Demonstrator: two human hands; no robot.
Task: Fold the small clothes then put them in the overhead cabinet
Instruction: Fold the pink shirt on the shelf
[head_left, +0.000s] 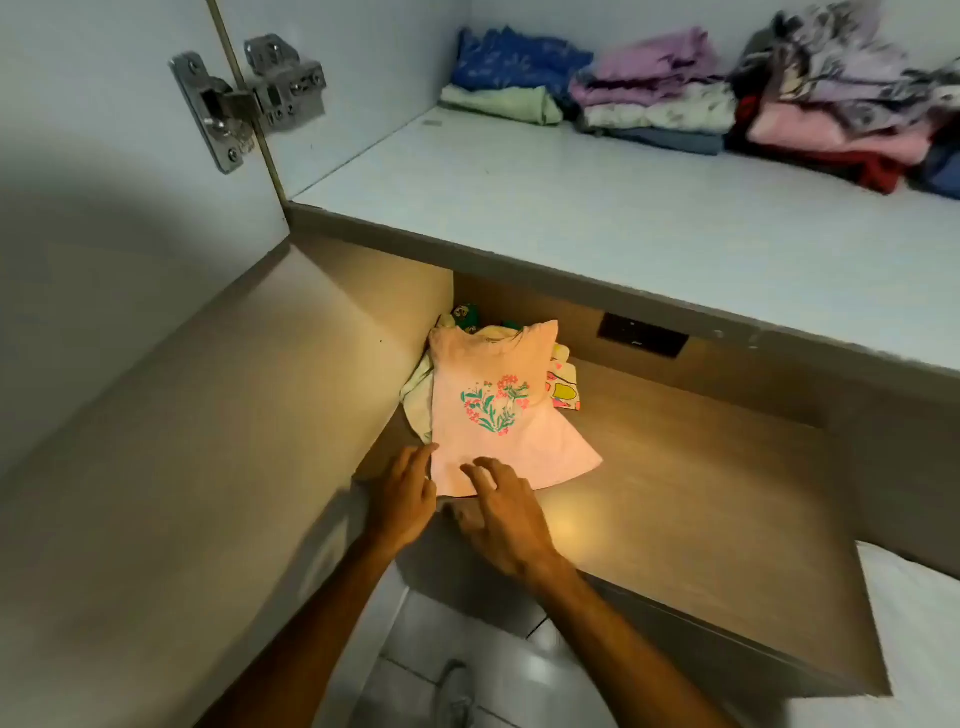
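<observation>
Pink dress (498, 415) (flat) on wooden counter (675, 483)

Soft matt pink cloth dress (506, 415) lies on a smooth wood-grain laminate counter (675, 493), below a matt white cabinet shelf (571, 208) and shiny metal hinge (244, 104).

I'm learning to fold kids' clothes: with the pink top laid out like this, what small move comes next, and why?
Probably fold one side inward. The pink top lies flat and unfolded, print up, on the wooden counter; the left hand and right hand rest open at its hem, gripping nothing.
</observation>
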